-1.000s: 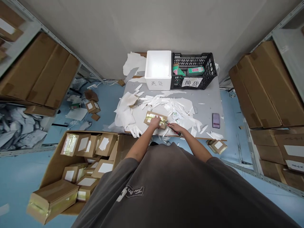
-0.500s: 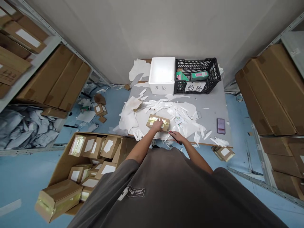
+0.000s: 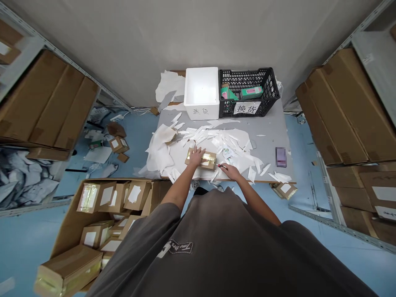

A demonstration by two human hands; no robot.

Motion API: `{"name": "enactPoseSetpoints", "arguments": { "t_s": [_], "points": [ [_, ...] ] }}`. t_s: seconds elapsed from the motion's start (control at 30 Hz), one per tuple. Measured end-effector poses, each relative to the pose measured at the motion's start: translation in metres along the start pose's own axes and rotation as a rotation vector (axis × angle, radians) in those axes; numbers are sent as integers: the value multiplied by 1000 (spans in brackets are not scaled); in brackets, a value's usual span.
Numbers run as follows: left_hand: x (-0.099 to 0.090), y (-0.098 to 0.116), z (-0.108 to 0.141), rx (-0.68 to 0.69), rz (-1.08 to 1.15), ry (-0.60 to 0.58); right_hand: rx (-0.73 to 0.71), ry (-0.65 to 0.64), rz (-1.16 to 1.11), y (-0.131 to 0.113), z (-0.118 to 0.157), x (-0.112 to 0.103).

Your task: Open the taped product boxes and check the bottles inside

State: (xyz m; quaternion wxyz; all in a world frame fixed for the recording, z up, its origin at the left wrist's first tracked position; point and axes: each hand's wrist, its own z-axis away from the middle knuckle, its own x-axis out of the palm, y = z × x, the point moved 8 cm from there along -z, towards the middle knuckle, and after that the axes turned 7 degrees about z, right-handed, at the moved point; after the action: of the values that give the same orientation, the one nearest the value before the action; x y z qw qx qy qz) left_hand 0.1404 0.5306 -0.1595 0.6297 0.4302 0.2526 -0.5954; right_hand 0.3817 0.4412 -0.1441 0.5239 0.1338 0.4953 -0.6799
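Resting near the front edge of the tabletop (image 3: 268,134), the small cardboard box (image 3: 210,166) lies flat, with shiny tape (image 3: 210,156) along its upper face. The left hand (image 3: 196,157) presses on the left part of that face, fingers spread, steadying the box without lifting it. The right hand (image 3: 232,172) is closed around a red-and-black tool (image 3: 221,166), its tip at the right end of the box; whether the tip touches the cardboard cannot be told. White scraps (image 3: 201,134) surround the box on its far side and to both sides. Beyond them stand the white bin (image 3: 202,112) and, beside it, the black crate (image 3: 267,108) with green cartons (image 3: 251,93) inside. The phone (image 3: 281,157) lies to the right.

Caution: the tool may slip off the tape if the angle is shallow or the force excessive, and could then run toward the left hand. Too deep a tip may mark the contents. The box may skid if scraps lie beneath it or if left-hand pressure is uneven.

Compared with the earlier frame, the left hand has shifted from the middle of the box toward its left end, with the fingers more widely spread. The tool now points more directly at the right end, and less handle protrudes behind the right hand.
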Motion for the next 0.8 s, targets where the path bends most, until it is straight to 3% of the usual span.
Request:
{"name": "enactPoseSetpoints", "arguments": {
  "t_s": [0.13, 0.3, 0.57, 0.63, 0.73, 0.8],
  "points": [
    [5, 3, 10, 52, -22, 117, -35, -8, 176, -15, -11, -2],
    [22, 3, 31, 3, 2, 263, -4, 10, 366, -29, -20, -8],
    [33, 3, 38, -4, 49, 333, -9, -41, 457, -40, -29, -2],
    [35, 1, 40, -4, 61, 344, 82, 10, 366, -19, -33, -20],
    [37, -2, 44, 4, 75, 351, 376, 182, 149, 49, -21, -72],
    [37, -3, 45, 6, 81, 357, 429, 238, 122, 85, -9, -99]
  ]
}}
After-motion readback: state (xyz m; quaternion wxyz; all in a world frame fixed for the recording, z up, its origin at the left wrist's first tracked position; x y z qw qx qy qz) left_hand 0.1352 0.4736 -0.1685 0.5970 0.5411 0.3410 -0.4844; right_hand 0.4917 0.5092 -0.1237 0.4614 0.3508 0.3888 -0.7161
